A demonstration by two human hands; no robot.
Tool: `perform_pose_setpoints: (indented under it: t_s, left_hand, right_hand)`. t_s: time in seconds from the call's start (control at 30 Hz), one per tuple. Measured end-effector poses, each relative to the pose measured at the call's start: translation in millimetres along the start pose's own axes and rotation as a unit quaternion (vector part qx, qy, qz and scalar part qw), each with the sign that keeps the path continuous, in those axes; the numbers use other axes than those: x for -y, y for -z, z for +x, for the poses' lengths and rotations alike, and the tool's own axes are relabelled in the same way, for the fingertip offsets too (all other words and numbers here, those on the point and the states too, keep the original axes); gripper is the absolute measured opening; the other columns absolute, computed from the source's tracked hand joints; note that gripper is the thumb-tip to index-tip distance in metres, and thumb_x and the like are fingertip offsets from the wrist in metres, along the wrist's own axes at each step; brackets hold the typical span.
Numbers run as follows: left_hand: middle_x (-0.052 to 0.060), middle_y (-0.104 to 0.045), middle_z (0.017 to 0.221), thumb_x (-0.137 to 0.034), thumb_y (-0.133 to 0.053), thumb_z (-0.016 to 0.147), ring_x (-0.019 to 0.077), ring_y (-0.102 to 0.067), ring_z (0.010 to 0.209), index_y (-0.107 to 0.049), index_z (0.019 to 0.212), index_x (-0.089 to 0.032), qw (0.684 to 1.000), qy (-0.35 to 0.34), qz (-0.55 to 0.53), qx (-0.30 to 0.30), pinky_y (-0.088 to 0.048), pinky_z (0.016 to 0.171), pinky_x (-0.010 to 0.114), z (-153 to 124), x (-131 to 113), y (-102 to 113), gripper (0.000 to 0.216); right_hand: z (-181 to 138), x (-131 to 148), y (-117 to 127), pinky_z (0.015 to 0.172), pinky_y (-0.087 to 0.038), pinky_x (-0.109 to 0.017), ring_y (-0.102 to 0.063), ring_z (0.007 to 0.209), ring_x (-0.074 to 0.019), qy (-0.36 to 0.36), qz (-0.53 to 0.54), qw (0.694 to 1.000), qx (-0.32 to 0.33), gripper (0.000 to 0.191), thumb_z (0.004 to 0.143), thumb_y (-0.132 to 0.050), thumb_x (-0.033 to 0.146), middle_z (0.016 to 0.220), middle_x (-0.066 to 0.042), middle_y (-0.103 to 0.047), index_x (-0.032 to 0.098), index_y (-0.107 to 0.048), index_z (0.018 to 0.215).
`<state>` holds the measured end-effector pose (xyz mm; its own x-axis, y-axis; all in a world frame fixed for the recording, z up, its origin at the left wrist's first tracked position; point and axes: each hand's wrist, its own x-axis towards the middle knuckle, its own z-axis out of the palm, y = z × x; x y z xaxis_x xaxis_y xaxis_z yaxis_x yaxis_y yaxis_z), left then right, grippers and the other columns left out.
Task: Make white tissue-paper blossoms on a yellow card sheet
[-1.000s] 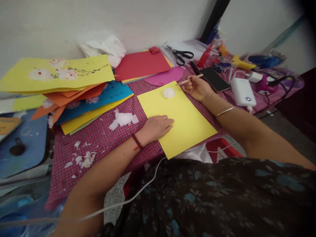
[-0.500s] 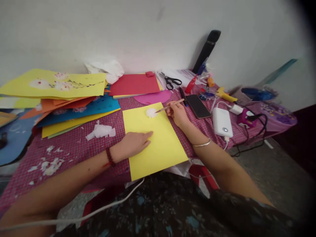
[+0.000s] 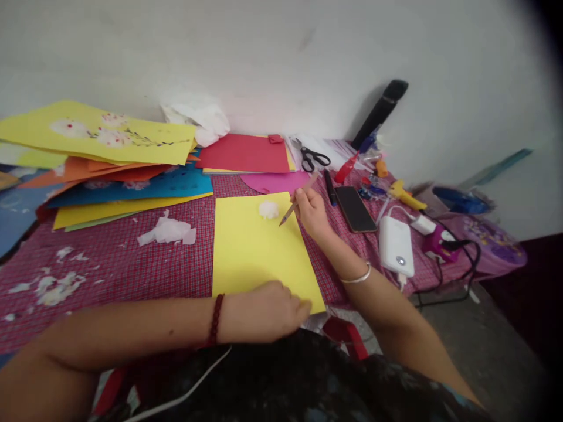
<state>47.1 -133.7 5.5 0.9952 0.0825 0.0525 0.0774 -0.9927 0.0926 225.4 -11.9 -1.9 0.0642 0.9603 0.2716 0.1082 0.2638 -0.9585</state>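
A yellow paper sheet (image 3: 255, 246) lies on the red checked tablecloth (image 3: 145, 269) in front of me. A small white tissue tuft (image 3: 268, 209) sits near the sheet's far edge. My right hand (image 3: 310, 212) is closed on a thin wooden stick (image 3: 295, 203), whose tip points down at the sheet just right of the tuft. My left hand (image 3: 266, 313) rests at the sheet's near edge with fingers curled over the near right corner; whether it grips the paper I cannot make out.
Stacked coloured sheets (image 3: 114, 170) lie at the left, a red sheet (image 3: 244, 155) and a pink disc (image 3: 275, 181) behind. Torn white tissue (image 3: 167, 231) lies left of the yellow sheet. Scissors (image 3: 312, 157), a phone (image 3: 354, 208), a white power bank (image 3: 396, 246) and cables crowd the right.
My left hand slid from the sheet's left middle back to its near edge. The stick's tip dropped from beside the tuft to the sheet right of it. The camera view shifted.
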Motion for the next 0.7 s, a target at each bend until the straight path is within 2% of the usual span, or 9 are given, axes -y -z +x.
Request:
perform_pose_setpoints:
  t_s: [0.07,0.13,0.27,0.37,0.57,0.7]
  left_hand:
    - [0.003,-0.067,0.074,-0.015,-0.058,0.090,0.0201,-0.064,0.060,-0.058,0.110,-0.012,0.997,-0.062,-0.028,-0.047,-0.046,0.052,0.036,-2.8,-2.5,-4.3,0.020]
    - [0.002,-0.067,0.073,-0.017,-0.059,0.091,0.0190,-0.063,0.060,-0.060,0.103,-0.015,0.992,-0.081,-0.050,-0.080,-0.045,0.050,0.035,-3.2,1.9,-10.3,0.013]
    - [0.000,-0.067,0.072,-0.020,-0.057,0.093,0.0164,-0.062,0.060,-0.062,0.091,-0.017,0.987,-0.078,-0.099,-0.098,-0.045,0.051,0.035,-0.7,14.0,-23.1,0.006]
    - [0.000,-0.066,0.071,-0.021,-0.057,0.092,0.0151,-0.062,0.060,-0.061,0.085,-0.017,0.985,-0.072,-0.117,-0.101,-0.045,0.052,0.034,0.5,16.1,-27.3,0.009]
    - [-0.001,-0.066,0.068,-0.021,-0.066,0.086,0.0146,-0.059,0.056,-0.062,0.080,-0.017,0.982,-0.070,-0.135,-0.112,-0.041,0.047,0.034,0.7,15.5,-24.7,0.009]
    - [-0.001,-0.067,0.068,-0.020,-0.070,0.084,0.0146,-0.060,0.057,-0.061,0.077,-0.017,0.980,-0.064,-0.141,-0.124,-0.039,0.047,0.033,0.7,16.0,-23.4,0.011]
  right_hand:
    - [-5.3,-3.5,-4.7,0.039,-0.024,-0.022,-0.034,0.038,-0.0075,-0.003,0.006,1.000,-0.014,0.046,0.088,-0.054,0.064,0.044,0.008,-0.039,0.020,-0.055,0.073]
    - [-10.3,-4.8,-8.1,0.037,-0.025,-0.021,-0.036,0.036,-0.0069,-0.026,0.020,0.999,0.009,0.044,0.087,-0.058,0.061,0.045,0.007,-0.047,0.019,-0.058,0.076]
    - [-16.0,-3.2,-10.3,0.037,-0.034,-0.020,-0.046,0.038,-0.0069,-0.058,0.062,0.993,0.077,0.036,0.084,-0.067,0.054,0.059,0.001,-0.066,0.018,-0.064,0.083]
    - [-19.8,-2.8,-9.7,0.043,-0.044,-0.021,-0.054,0.045,-0.0079,-0.031,0.058,0.992,0.109,0.029,0.089,-0.065,0.047,0.073,-0.003,-0.074,0.019,-0.070,0.093]
    - [-29.0,-1.8,-9.0,0.054,-0.054,-0.022,-0.063,0.059,-0.0090,0.038,0.000,0.987,0.157,0.020,0.094,-0.061,0.031,0.095,-0.005,-0.078,0.024,-0.074,0.107]
    - [-32.2,-2.1,-12.1,0.057,-0.056,-0.025,-0.065,0.062,-0.0112,0.037,-0.020,0.985,0.168,0.022,0.094,-0.062,0.034,0.098,-0.007,-0.078,0.023,-0.075,0.107]
